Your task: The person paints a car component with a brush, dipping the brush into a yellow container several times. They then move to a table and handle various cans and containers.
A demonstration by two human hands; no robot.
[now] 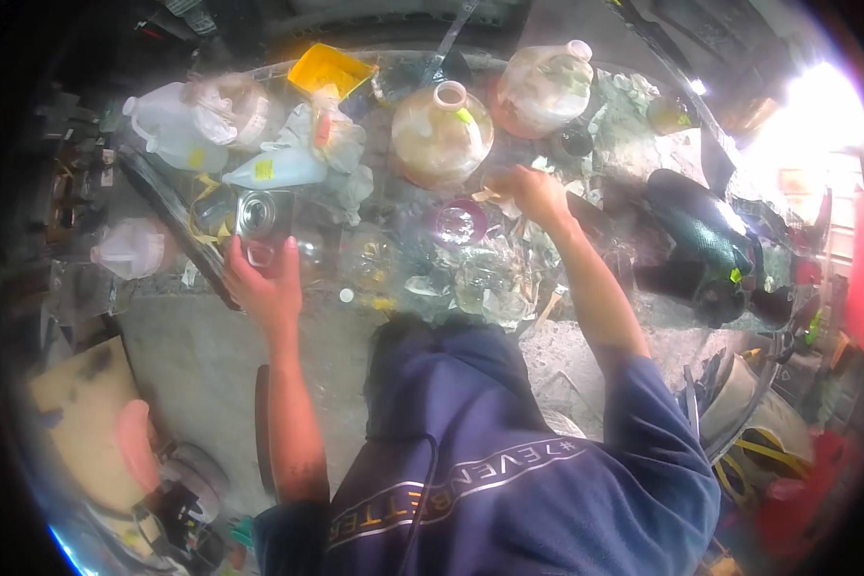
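Observation:
My left hand [271,283] is closed around the near end of a clear, boxy container [258,213], with the thumb on one side and the fingers on the other. A round shape shows in the container's far part. My right hand [538,195] reaches over the bench with its fingers curled together. By its fingertips is a small, pale tan piece [490,192], blurred, and what the fingers grip is hard to make out. A purple-rimmed bowl [484,223] sits just in front of it. Beyond stands a wide, cloudy jug [422,144] with an open neck.
Another cloudy jug [538,96] stands at the back, near a yellow tray [319,72]. White jugs [168,120] and a pale blue bottle [293,166] lie at the left. A dark, shiny cylinder [701,213] lies at the right. Scraps litter the bench; a dark bar [173,221] crosses its left side.

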